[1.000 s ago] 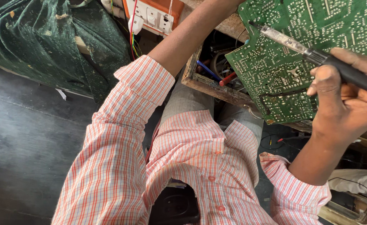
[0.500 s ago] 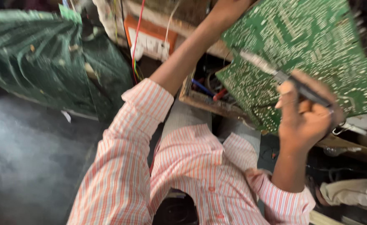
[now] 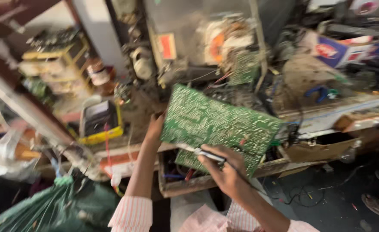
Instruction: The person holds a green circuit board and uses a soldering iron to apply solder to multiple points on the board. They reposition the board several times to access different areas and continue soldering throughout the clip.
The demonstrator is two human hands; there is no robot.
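Note:
A large green circuit board point(image 3: 217, 122) is tilted up over the workbench, solder side toward me. My left hand point(image 3: 156, 126) grips its left edge. My right hand point(image 3: 224, 170) is closed on a soldering iron point(image 3: 202, 152), whose metal tip lies against the board's lower left part. Both forearms come out of pink striped sleeves point(image 3: 131, 215) at the bottom of the view. The picture is blurred by motion.
Behind the board a cluttered workbench point(image 3: 318, 122) carries opened electronics, wires and a small green board point(image 3: 243, 68). A yellow meter point(image 3: 98, 122) sits at the left. A dark green bag point(image 3: 56, 206) lies at lower left. Cables trail on the floor at lower right.
The view has swung upward and back, so the workbench and shelves now show and my shirt has nearly left the frame. Both hands keep their hold on board and iron.

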